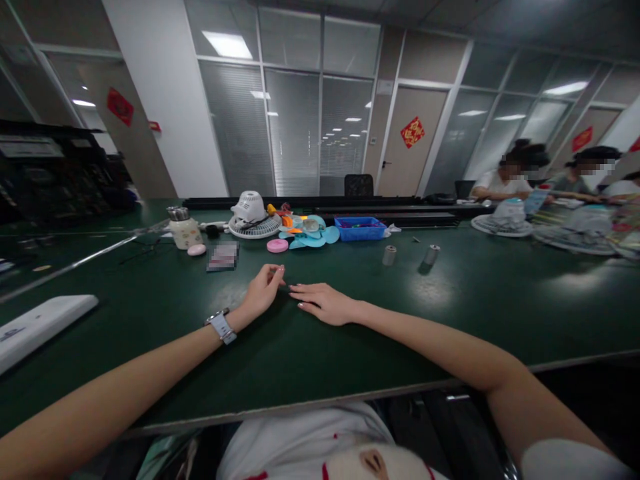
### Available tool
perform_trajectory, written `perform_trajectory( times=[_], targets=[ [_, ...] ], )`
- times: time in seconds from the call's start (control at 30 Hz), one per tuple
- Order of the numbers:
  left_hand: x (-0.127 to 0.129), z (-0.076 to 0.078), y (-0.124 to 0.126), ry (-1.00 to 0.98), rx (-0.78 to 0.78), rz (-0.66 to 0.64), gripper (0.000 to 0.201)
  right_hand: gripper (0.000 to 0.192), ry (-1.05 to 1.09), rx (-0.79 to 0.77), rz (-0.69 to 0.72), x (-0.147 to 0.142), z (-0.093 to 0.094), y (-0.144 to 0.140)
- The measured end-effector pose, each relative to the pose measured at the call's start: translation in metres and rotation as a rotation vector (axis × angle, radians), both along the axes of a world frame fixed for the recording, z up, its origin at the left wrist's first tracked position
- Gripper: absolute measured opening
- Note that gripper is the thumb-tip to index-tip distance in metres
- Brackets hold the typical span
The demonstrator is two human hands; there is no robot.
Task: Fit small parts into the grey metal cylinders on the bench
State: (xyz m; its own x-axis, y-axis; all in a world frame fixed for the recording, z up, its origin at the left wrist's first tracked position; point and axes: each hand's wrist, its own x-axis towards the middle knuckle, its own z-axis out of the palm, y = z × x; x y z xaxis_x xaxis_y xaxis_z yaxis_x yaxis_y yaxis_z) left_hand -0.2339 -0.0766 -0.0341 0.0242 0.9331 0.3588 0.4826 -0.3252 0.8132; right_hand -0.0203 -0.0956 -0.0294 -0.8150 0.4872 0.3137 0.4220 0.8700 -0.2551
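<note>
My left hand (pixel 262 292) rests on its side on the green tabletop (pixel 320 367), a watch (pixel 221 327) on its wrist. Its fingers are loosely bent, and I see nothing held in them. Palm down on the table lies my right hand (pixel 327 303), its fingers stretched out toward the left hand's fingertips. Nothing shows in it either. Beyond the hands are a pink round piece (pixel 277 246), light-blue fan blades (pixel 320 236) and a white fan body with its grille (pixel 254 225). Two metal cylinders (pixel 389 255) (pixel 431 254) stand farther right.
A blue tray (pixel 361 230) holds small parts at the back. At left are a bottle (pixel 184 230), a pink oval object (pixel 197 250), a blurred-out flat item (pixel 223 256) and a white casing (pixel 45 327). Other people (pixel 505 177) sit at right near more fan parts (pixel 505 220).
</note>
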Motion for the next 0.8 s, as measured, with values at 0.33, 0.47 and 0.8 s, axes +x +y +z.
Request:
perform_trajectory(
  times=[0.33,0.47,0.8],
  targets=[
    [0.000,0.005,-0.004,0.045,-0.055,0.000,0.046,0.040,0.171,0.238,-0.420,0.076,0.016,0.034],
    [0.000,0.003,-0.003,0.040,-0.048,-0.015,0.047,0.037,0.300,0.400,-0.786,0.154,0.035,0.060],
    [-0.002,0.002,-0.001,0.072,-0.050,-0.019,0.048,0.040,0.456,0.274,-0.937,0.203,0.029,0.082]
  ],
)
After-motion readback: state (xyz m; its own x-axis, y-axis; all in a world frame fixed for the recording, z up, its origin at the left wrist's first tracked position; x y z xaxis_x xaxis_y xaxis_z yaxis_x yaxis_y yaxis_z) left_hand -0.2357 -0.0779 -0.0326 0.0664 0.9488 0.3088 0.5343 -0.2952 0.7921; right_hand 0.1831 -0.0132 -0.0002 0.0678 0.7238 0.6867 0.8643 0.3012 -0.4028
